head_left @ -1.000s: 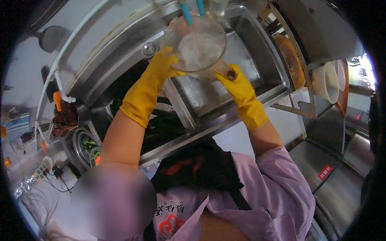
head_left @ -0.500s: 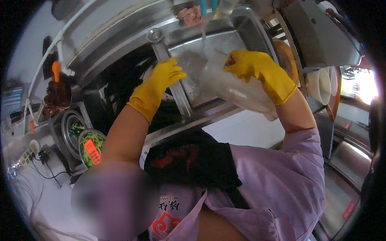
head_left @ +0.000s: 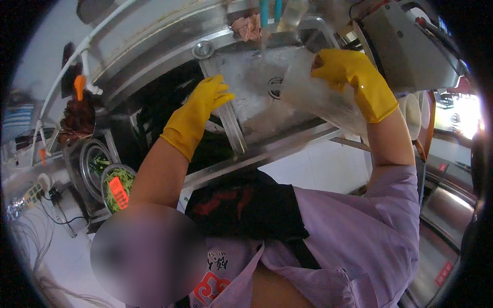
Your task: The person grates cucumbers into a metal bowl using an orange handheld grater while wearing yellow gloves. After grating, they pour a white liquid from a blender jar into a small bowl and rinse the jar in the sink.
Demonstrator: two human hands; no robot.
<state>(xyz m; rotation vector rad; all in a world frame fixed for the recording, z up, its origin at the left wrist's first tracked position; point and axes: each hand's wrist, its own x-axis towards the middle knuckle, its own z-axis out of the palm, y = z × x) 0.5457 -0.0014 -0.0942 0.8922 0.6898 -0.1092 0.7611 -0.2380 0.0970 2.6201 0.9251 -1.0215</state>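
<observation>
My right hand (head_left: 354, 77), in a yellow rubber glove, is closed on a translucent whitish plastic container (head_left: 331, 105). The container is tilted over the right sink basin (head_left: 257, 123) and smeared by motion, so its exact shape is unclear. Water (head_left: 263, 45) runs from a blue-green tap (head_left: 264, 13) into that basin, with splashing around the round drain (head_left: 276, 87). My left hand (head_left: 197, 110), gloved the same way, hovers by the metal divider (head_left: 226, 120) with fingers apart and nothing in them.
Dark material fills the left basin (head_left: 159, 97). A pink cloth (head_left: 247, 27) lies at the back rim beside a clear container (head_left: 292, 15). At left stand a bowl of shredded green vegetable (head_left: 110, 195) and a white pipe (head_left: 84, 46). A grey metal box (head_left: 405, 46) is at right.
My right hand has swung the container to the right, away from under the water stream, and the drain now shows. My left hand has barely moved.
</observation>
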